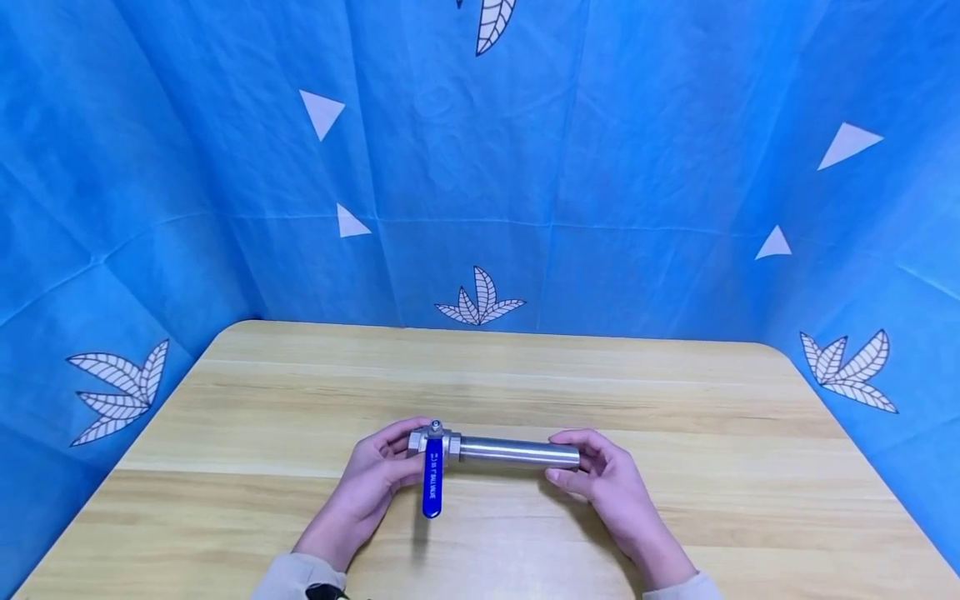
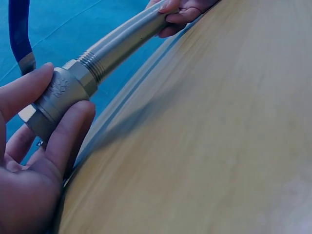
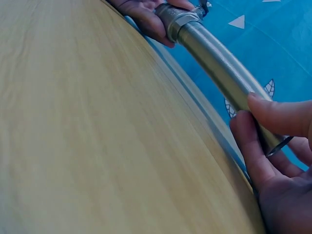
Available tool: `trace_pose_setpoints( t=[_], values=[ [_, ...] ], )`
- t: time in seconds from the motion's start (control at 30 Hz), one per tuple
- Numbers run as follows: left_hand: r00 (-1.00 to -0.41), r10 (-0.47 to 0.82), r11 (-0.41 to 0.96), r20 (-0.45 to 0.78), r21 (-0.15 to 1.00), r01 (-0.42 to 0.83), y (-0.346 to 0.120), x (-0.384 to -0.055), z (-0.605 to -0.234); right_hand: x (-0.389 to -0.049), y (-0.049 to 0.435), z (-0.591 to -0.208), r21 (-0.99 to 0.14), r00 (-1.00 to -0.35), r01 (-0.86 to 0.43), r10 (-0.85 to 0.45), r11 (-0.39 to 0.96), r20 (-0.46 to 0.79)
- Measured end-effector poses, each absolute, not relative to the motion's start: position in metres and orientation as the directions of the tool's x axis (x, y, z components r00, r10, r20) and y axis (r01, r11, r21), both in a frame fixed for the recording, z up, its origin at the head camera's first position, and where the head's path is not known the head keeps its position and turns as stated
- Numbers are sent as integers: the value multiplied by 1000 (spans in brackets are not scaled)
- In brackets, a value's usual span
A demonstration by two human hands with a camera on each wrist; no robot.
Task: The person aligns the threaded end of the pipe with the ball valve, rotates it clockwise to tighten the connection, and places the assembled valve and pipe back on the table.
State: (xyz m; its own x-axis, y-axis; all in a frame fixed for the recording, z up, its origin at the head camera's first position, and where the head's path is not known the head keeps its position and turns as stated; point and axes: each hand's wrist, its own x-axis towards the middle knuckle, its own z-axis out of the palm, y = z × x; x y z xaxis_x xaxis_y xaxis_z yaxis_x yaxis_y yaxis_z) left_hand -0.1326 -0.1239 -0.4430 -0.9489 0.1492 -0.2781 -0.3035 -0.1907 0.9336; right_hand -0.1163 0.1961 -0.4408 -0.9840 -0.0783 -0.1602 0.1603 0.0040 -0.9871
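A metal ball valve (image 2: 66,92) with a blue lever handle (image 1: 432,479) is gripped by my left hand (image 1: 369,479), thumb and fingers on its body. From the valve's right side runs a steel pipe (image 1: 517,452); some of its thread shows beside the hex end in the left wrist view. My right hand (image 1: 603,479) holds the pipe's far end between thumb and fingers, and the pipe's open mouth (image 3: 278,146) shows there in the right wrist view. Valve and pipe lie in one line above the table, with a shadow below. The lever points toward me.
The wooden table (image 1: 480,375) spreads under both hands, with rounded far corners. A blue cloth (image 1: 465,167) with white triangles and leaf prints hangs behind it and along both sides.
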Motion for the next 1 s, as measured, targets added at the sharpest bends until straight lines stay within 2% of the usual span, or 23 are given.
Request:
trace_pose_setpoints(
  t=[0.37, 0.53, 0.8, 1.0],
  values=[
    [-937, 125, -138, -327, 929, -343, -121, -135, -440, -118, 196, -441, -984, -980, 176, -88, 24, -178],
    [-942, 137, -170, -307, 929, -328, -123, -134, -440, -118, 196, -442, -985, -978, 170, -124, 8, -169],
    [-944, 93, -231, -317, 915, -330, -121, -132, -439, -117, 195, -440, -986, -982, 162, -97, 31, -164],
    [-942, 85, -256, -324, 907, -335, -121, -132, -438, -117, 196, -440, -989, -986, 147, -84, -3, -146]
  ],
)
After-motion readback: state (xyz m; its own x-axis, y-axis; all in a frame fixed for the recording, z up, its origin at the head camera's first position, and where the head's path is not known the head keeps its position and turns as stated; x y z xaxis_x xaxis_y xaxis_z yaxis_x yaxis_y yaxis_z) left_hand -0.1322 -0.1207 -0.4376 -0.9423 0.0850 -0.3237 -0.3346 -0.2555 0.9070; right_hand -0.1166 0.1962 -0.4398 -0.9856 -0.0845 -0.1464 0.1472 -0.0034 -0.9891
